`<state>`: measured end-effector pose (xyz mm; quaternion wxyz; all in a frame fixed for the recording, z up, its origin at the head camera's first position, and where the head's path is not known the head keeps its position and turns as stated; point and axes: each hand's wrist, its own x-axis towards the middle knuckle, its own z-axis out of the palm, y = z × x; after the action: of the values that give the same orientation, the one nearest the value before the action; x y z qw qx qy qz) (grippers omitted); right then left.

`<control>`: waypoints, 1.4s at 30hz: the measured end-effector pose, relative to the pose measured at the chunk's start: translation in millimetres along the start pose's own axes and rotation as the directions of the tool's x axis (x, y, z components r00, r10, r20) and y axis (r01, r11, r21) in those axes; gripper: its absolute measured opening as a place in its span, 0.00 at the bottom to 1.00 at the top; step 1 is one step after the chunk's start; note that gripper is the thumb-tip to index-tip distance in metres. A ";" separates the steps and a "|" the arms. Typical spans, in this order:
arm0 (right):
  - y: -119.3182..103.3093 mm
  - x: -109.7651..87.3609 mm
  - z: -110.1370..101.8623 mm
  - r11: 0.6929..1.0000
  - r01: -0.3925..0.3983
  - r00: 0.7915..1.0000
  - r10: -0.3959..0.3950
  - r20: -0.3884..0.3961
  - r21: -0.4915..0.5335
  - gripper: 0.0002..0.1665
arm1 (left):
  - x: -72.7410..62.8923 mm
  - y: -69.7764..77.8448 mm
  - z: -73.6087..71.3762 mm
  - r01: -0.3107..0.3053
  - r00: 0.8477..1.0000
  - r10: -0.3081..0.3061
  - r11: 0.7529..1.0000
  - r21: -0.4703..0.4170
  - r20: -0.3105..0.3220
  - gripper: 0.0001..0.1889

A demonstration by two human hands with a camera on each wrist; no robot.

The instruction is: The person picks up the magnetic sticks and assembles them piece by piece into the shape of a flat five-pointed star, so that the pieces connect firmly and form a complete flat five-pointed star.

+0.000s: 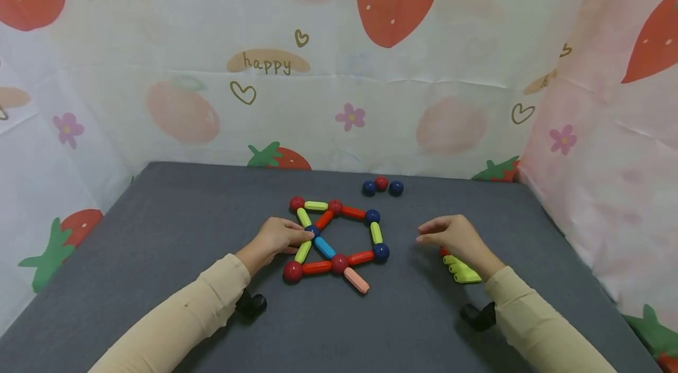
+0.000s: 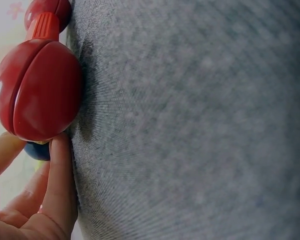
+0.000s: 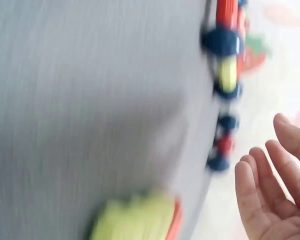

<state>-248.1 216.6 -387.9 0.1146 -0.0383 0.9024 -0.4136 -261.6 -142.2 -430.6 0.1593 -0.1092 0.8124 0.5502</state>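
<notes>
Blue ball [image 1: 315,230] within left grip [image 1: 278,236]

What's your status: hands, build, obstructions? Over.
Left hand pinching a blue ball. Right hand empty, near yellow rods. Ball-and-rod frame: pink rod jutting out. No obstruction visible.

Right of centre, bare tabletop [image 1: 408,308] leaves a passage between the ball-and-rod frame [image 1: 325,247] and the right hand [image 1: 458,242]. Three balls [image 1: 381,183] stand near its top, yellow rods [image 1: 464,272] at its lower right

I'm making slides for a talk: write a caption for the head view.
Left hand pinching a glossy blue ball, part of a coloured rod-and-ball frame; empty right hand near yellow-green rods.
</notes>
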 end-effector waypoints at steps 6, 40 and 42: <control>28.4 3.8 -35.3 0.999 -0.034 0.999 0.034 0.017 -0.010 0.29 | 2.7 -2.1 0.4 -0.004 1.000 0.004 1.000 -0.001 0.002 0.18; 63.1 24.4 -44.7 0.987 -0.137 0.990 0.141 0.033 -0.088 0.22 | 1.9 -4.5 0.3 -0.017 1.000 0.017 1.000 -0.007 0.017 0.19; 61.6 25.9 -43.5 0.986 -0.123 0.992 0.127 0.028 -0.117 0.20 | 0.0 -4.0 0.4 -0.011 1.000 0.012 1.000 -0.014 0.016 0.19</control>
<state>-282.0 284.8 -411.5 0.1540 0.0043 0.9231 -0.3524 -260.2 -143.3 -434.2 0.1618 -0.1014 0.8078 0.5577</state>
